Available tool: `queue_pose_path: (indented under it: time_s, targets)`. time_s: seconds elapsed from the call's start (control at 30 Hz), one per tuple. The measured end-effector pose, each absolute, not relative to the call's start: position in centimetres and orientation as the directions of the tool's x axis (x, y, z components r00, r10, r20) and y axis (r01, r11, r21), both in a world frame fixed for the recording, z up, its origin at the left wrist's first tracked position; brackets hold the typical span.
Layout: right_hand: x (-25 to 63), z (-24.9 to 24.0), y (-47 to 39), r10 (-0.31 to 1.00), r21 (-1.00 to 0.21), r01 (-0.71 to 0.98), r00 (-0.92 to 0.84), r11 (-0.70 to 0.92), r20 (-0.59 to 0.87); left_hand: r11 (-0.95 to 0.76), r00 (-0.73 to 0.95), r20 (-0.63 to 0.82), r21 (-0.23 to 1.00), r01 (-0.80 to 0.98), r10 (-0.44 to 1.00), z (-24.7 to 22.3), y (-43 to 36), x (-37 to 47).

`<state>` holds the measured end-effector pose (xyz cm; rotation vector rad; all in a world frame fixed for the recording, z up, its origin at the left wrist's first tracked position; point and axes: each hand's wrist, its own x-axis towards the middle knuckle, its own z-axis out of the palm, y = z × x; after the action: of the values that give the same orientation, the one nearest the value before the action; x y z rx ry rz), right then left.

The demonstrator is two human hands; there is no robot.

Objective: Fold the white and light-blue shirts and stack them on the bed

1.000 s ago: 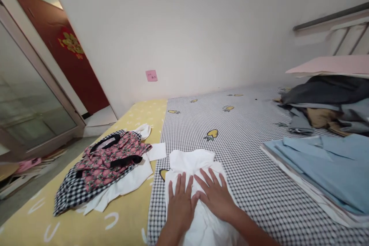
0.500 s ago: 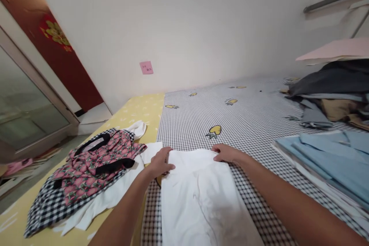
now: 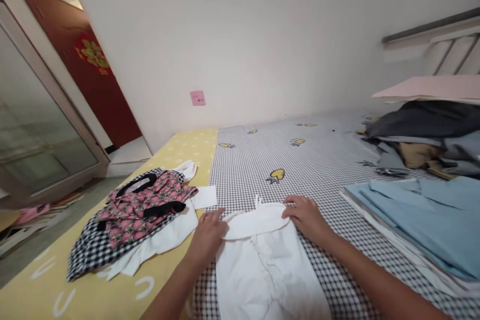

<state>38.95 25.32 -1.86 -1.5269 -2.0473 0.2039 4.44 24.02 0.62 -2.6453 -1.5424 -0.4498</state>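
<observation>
A white garment (image 3: pixel 258 270), narrow and folded lengthwise, lies on the checked bedsheet (image 3: pixel 247 170) in front of me. Its far end is turned down into a flap with a curved edge, and thin white strings (image 3: pixel 257 201) poke out beyond it. My left hand (image 3: pixel 210 232) is closed on the left corner of that end. With its fingers pinched, my right hand (image 3: pixel 305 216) grips the right corner. The garment's near end runs out of view at the bottom.
On the yellow sheet at left lies a heap with a pink floral top (image 3: pixel 135 220), black-and-white checked cloth (image 3: pixel 84 252) and white clothes (image 3: pixel 165 240). Folded blue clothes (image 3: pixel 420 225) lie at right. Behind them are dark and brown clothes (image 3: pixel 423 125) beneath a pink board-like sheet (image 3: pixel 431 87).
The white garment's far edge has been turned down towards me into a flap, and white strings now show. Both hands stay at its corners. My view has tilted slightly upward.
</observation>
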Motion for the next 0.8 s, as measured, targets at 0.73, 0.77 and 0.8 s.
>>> queue_pose_path:
  time_s: [0.73, 0.77, 0.8]
  targets:
    - [34.1, 0.3, 28.1, 0.983, -0.39, 0.919, 0.124, -0.063, 0.133, 0.268, -0.312, -0.093, 0.765, 0.585, 0.946, -0.5, 26.7, 9.0]
    - [33.4, 0.8, 27.9, 0.976, -0.365, 0.931, 0.066, 0.015, 0.207, 0.285, -0.324, -0.118, 0.794, 0.536, 0.939, -0.6, 26.8, 8.9]
    - [32.6, 1.3, 27.7, 0.965, -0.348, 0.929, -0.031, 0.123, 0.259, 0.301, -0.331, -0.147, 0.823, 0.482, 0.932, -0.7, 26.9, 8.8]
